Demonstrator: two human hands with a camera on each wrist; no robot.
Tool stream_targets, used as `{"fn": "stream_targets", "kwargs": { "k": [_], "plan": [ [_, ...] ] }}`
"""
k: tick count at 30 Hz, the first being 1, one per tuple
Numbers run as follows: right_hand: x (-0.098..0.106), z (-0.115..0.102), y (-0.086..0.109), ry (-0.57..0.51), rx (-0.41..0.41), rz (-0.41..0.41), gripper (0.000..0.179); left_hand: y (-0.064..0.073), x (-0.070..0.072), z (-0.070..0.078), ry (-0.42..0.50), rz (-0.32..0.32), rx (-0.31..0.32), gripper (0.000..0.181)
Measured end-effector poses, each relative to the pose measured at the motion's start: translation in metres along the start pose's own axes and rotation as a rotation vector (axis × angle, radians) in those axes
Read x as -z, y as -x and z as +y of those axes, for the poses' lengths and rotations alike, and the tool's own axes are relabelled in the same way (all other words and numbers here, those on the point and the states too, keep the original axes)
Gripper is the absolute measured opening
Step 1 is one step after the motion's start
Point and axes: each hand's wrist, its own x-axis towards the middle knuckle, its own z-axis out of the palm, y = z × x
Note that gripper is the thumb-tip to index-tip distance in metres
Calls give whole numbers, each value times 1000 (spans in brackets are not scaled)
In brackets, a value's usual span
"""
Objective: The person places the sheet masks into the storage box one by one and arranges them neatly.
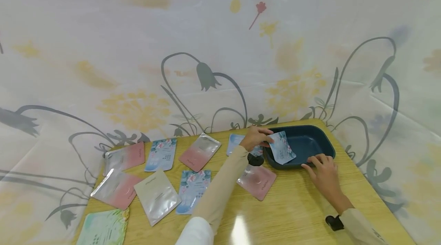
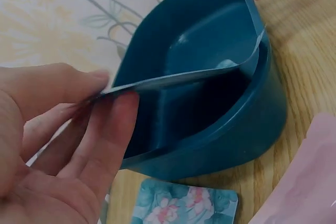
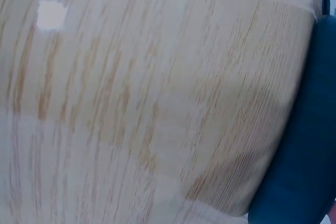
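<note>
My left hand (image 1: 256,138) pinches a blue floral face mask packet (image 1: 281,147) by its edge, thumb on one side and fingers on the other. The packet hangs over the left part of a dark blue basin (image 1: 308,139); in the left wrist view the sachet (image 2: 184,75) appears edge-on across the basin's opening. At the basin's near right rim, my right hand (image 1: 324,174) holds the edge, with fingers over it. The right wrist view shows the basin's outer wall (image 3: 299,161) and tabletop, the hand itself almost wholly out of frame.
Left of the basin lie a blue packet (image 1: 235,142), partly behind my left hand, and a pink packet (image 1: 258,182). Several more pink, silver, blue and green packets, including a silver one (image 1: 157,196), spread over the wooden table (image 1: 289,214). A patterned curtain (image 1: 213,26) hangs behind.
</note>
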Motion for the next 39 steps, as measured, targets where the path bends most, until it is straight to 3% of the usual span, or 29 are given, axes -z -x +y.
{"fn": "stream_targets", "kwargs": {
  "k": [4, 12, 16, 18, 20, 23, 25, 27, 36, 39],
  "plan": [
    [-1, 0, -1, 6, -6, 7, 63, 0, -4, 0, -95, 40, -15, 28],
    [-3, -1, 1, 23, -28, -4, 68, 2, -19, -4, -339, 243, -191, 20],
    [-3, -1, 2, 11, -38, -11, 65, 0, -25, -7, -443, 298, -239, 17],
    [-3, -1, 1, 8, -34, -10, 64, -2, -28, -9, -464, 297, -252, 17],
    [-3, -1, 1, 8, -27, -7, 62, -6, -28, -17, -464, 287, -308, 19],
    [-3, 0, 1, 7, -23, -11, 43, -6, -31, -18, -467, 270, -316, 22],
    [-3, 0, 0, 3, -24, -13, 38, -6, -32, -17, -489, 260, -316, 22],
    [-3, 0, 0, -2, -33, -20, 29, -2, -34, -12, -503, 241, -264, 22],
    [-3, 0, -1, 1, -36, -23, 28, 2, -31, -8, -517, 135, -234, 19],
    [-4, 2, -2, 2, -25, -6, 47, 6, -28, -3, -503, 80, -232, 18]
  ]
}}
